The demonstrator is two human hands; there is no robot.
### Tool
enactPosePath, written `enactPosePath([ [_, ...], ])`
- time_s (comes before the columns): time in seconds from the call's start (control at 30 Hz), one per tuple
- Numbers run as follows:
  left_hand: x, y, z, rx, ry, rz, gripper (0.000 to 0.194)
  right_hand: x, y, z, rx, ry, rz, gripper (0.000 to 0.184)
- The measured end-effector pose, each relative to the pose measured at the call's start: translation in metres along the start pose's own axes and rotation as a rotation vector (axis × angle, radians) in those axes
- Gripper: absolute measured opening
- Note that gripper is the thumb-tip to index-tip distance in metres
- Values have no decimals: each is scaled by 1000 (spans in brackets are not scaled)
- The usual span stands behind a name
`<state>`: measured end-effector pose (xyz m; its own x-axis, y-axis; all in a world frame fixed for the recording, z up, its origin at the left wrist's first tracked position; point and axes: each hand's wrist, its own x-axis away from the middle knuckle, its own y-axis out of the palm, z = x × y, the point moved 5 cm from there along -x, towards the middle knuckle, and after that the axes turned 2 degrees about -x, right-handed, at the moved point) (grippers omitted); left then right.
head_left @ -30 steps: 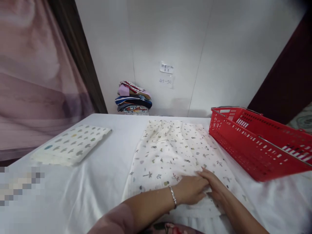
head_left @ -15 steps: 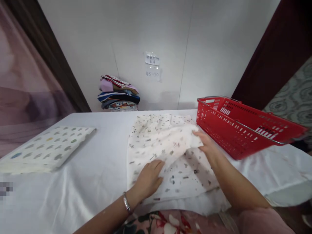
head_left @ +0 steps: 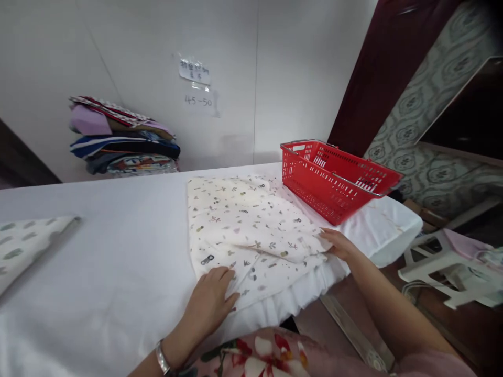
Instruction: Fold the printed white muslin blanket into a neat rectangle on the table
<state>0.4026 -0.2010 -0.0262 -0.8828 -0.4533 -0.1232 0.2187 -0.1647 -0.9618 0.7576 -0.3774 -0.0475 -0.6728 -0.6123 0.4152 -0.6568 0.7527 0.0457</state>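
Cloth (head_left: 243, 220), white with small plant-like prints, lies mid-bench, just in front of the person, its near part at the front edge. Folded in layers, not flat: a loose fold runs across the near half, with a lower layer of the same print showing beneath it. Wrinkles along the fold.

Left hand (head_left: 208, 301) at the cloth's near left corner, palm down, fingers slightly bent and thumb apart, fingertips on the fabric, nothing gripped. Silver bracelet (head_left: 161, 358) on that wrist. Right hand (head_left: 338, 244) at the right edge, fingers on the fabric; can't tell if they pinch it or just press.

Red basket (head_left: 314, 188), perforated walls, metal handles, sits close by the cloth's far right side; can't tell if they touch. Bench (head_left: 137, 246) has a white cover. At far left, a second cloth (head_left: 31, 238), pale with grey-green motifs, well apart from the first, cut off by the frame.

Behind the bench: stack of folded fabrics (head_left: 126, 139) by the pale wall (head_left: 223, 31). Two paper notes (head_left: 194, 71) on that wall, lower one reads 45-50. White stool (head_left: 428, 251) off the right end.
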Motion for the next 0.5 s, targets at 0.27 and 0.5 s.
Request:
enactPosePath([
  [0.27,-6,-1,14,-249,-9,-121,60,9,13,-8,199,39,-107,25],
  [0.5,-17,-20,11,-304,-27,-102,49,11,38,-49,-103,-212,-179,25],
])
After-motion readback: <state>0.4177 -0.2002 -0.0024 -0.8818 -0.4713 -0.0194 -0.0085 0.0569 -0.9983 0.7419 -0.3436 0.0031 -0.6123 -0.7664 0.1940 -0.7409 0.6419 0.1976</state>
